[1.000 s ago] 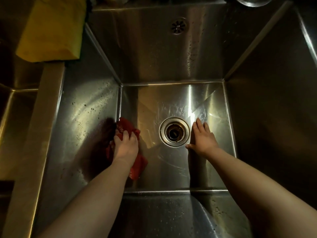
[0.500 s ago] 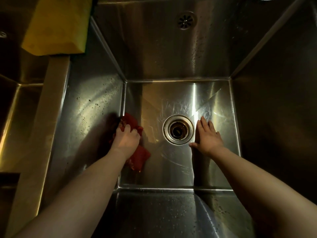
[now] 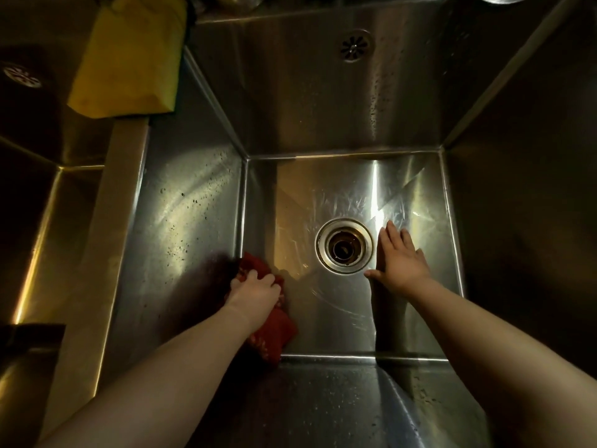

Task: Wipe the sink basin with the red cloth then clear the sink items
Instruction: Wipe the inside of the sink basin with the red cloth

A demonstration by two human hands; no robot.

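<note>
I look down into a deep stainless steel sink basin (image 3: pixel 323 124). My left hand (image 3: pixel 255 294) presses a crumpled red cloth (image 3: pixel 271 334) against the basin floor at its near left corner, by the left wall. My right hand (image 3: pixel 400 260) lies flat on the floor with fingers spread, just right of the round drain (image 3: pixel 344 245), holding nothing. Part of the cloth is hidden under my left hand and wrist.
A yellow sponge or cloth (image 3: pixel 129 56) hangs over the divider (image 3: pixel 97 237) at the upper left. A second basin (image 3: pixel 32 156) lies to the left. An overflow vent (image 3: pixel 354 46) sits high on the back wall. Water drops speckle the walls.
My left hand and the red cloth stay near the left corner of the floor, shifting only slightly. My right hand stays flat beside the drain. The view has drifted a little.
</note>
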